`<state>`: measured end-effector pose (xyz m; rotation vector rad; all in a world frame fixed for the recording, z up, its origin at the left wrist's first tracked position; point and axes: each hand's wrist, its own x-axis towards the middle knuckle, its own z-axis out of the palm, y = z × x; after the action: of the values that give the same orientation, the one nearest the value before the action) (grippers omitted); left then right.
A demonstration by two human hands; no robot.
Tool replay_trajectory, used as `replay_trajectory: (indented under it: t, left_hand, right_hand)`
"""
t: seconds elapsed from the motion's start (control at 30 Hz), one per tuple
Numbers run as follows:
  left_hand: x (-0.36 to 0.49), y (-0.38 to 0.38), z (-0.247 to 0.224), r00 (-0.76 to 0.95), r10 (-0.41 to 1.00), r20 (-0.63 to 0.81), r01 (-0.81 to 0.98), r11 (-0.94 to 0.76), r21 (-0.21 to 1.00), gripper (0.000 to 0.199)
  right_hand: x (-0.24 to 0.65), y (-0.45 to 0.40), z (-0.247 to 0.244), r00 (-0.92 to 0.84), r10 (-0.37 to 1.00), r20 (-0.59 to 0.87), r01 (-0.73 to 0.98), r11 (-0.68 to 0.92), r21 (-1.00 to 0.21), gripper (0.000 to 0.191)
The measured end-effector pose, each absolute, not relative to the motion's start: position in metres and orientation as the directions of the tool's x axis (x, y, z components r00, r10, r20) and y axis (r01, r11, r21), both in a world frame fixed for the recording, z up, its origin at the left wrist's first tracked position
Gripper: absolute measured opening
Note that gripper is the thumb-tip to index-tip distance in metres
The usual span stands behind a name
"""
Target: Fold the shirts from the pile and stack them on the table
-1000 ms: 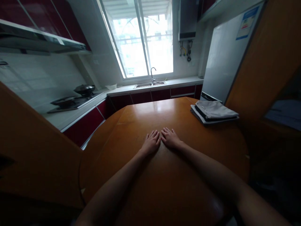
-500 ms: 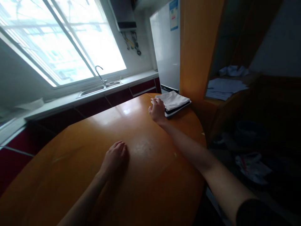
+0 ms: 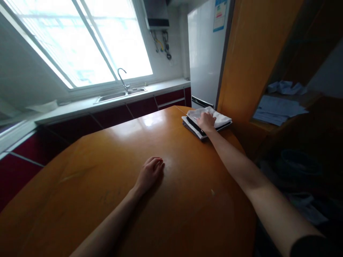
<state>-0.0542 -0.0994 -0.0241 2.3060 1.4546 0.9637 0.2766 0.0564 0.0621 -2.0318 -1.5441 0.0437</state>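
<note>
On the far right part of the round wooden table [image 3: 128, 142] lies a stack of folded cloths. A white folded cloth [image 3: 222, 117] tops it, with black and pale grey-white layers showing underneath. My right hand [image 3: 207, 121] reaches onto this stack, its bent fingers closed on the white cloth near the front edge; the fingertips are partly hidden. My left hand [image 3: 150, 173] rests at the middle of the table, fingers loosely curled together, with nothing visible in them.
Behind the table runs a counter with a sink [image 3: 112, 96] and a tap [image 3: 122, 78] below a bright window. A white fridge [image 3: 205, 53] and a wooden cabinet [image 3: 249, 53] stand behind the stack. Papers [image 3: 278, 109] lie on a shelf at right.
My right hand has moved from beside the stack onto the white cloth and closed there. My left hand has shifted right and slightly forward. The view has turned left.
</note>
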Motion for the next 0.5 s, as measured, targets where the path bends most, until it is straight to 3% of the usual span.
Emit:
replay_trajectory:
  t: [0.17, 0.23, 0.4, 0.5]
  left_hand:
    - [-0.054, -0.100, -0.023, 0.272, 0.878, 0.393, 0.679, -0.465, 0.568, 0.024]
    - [-0.054, -0.101, -0.023, 0.266, 0.879, 0.395, 0.674, -0.463, 0.575, 0.023]
    - [-0.056, -0.098, -0.030, 0.168, 0.899, 0.404, 0.619, -0.415, 0.667, 0.024]
    - [-0.058, -0.094, -0.035, 0.060, 0.860, 0.507, 0.588, -0.440, 0.678, 0.046]
  right_hand:
    - [0.286, 0.066, 0.059, 0.294, 0.927, 0.234, 0.872, -0.160, -0.463, 0.033]
    - [0.286, 0.065, 0.061, 0.272, 0.923, 0.273, 0.873, -0.117, -0.473, 0.039]
    - [0.255, 0.037, 0.070, 0.163, 0.899, 0.407, 0.868, 0.066, -0.493, 0.028]
    - [0.216, -0.004, 0.070, -0.008, 0.890, 0.456, 0.826, 0.263, -0.498, 0.018]
